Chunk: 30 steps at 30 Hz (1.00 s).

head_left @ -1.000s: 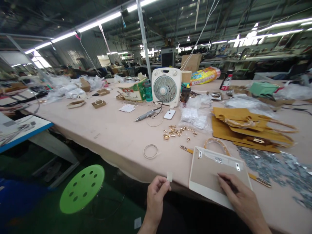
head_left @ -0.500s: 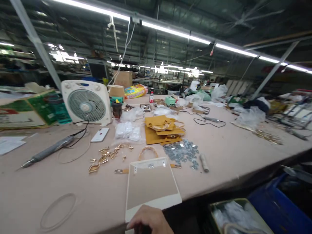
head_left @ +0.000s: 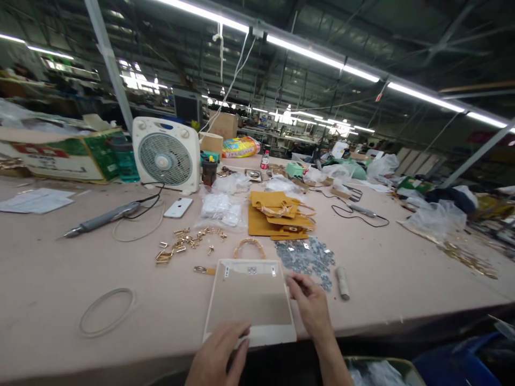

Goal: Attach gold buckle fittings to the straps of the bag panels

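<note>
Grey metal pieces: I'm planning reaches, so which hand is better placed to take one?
Probably the right hand: it's nearer the grey metal pieces; the left hand is at the bottom of the panel.

White-edged panel [head_left: 251, 297] partly hidden by left hand [head_left: 217, 354], bin [head_left: 409, 369] cut off

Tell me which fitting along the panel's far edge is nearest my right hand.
The rightmost fitting, near the right edge of the panel; the middle one and left one sit farther from your right hand.

The bare left hand [head_left: 217, 354] has moved to the flat, beige, white-bordered rectangular panel's [head_left: 250, 300] lower edge — the bare right hand [head_left: 313, 308] to its right edge.
</note>
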Each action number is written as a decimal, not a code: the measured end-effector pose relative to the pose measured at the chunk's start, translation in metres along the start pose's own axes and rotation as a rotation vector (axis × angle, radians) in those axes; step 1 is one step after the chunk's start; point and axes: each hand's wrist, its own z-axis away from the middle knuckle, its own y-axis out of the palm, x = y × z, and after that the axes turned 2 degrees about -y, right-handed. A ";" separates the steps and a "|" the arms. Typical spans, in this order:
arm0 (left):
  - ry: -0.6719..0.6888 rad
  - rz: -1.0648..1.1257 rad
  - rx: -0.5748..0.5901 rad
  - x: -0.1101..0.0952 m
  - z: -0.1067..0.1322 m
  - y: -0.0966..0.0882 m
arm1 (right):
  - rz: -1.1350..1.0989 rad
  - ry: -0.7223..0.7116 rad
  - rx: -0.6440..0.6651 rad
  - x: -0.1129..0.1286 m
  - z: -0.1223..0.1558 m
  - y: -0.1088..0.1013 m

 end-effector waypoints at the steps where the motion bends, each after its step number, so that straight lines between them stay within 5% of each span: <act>1: 0.039 -0.024 0.065 -0.001 -0.009 0.003 | 0.007 0.002 0.014 -0.005 -0.014 -0.004; 6: -0.068 -0.103 0.274 0.000 -0.033 0.028 | 0.127 -0.019 0.169 -0.024 -0.060 -0.007; 13: -0.158 -0.056 0.332 0.004 -0.031 0.031 | 0.306 -0.073 0.329 -0.035 -0.086 -0.002; 30: -0.102 -0.128 0.269 0.004 -0.030 0.034 | 0.280 -0.033 0.224 -0.060 -0.078 0.010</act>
